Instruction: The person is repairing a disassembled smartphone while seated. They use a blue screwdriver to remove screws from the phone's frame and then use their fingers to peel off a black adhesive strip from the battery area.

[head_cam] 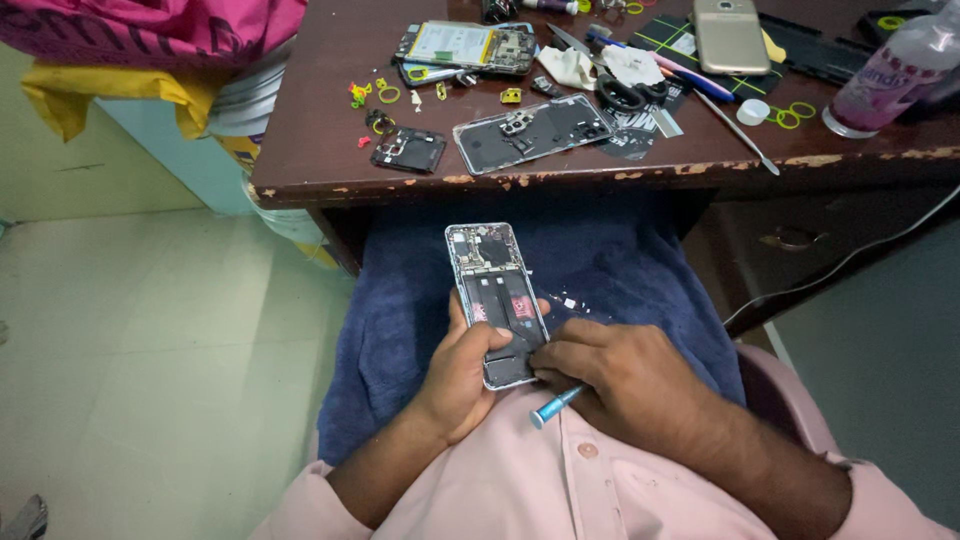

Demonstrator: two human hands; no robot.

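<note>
Left hand (465, 375) grips the opened phone (497, 303) at frame centre, fingers wrapped around it. Right hand (625, 380) clenches a blue screwdriver (556, 406) against the phone's lower end.

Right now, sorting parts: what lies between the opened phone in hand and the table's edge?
Head view: only dark blue towel between opened phone and table's edge.

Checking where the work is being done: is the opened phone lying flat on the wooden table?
No, the opened phone is held in the left hand over the blue towel on the lap, below the table.
</note>
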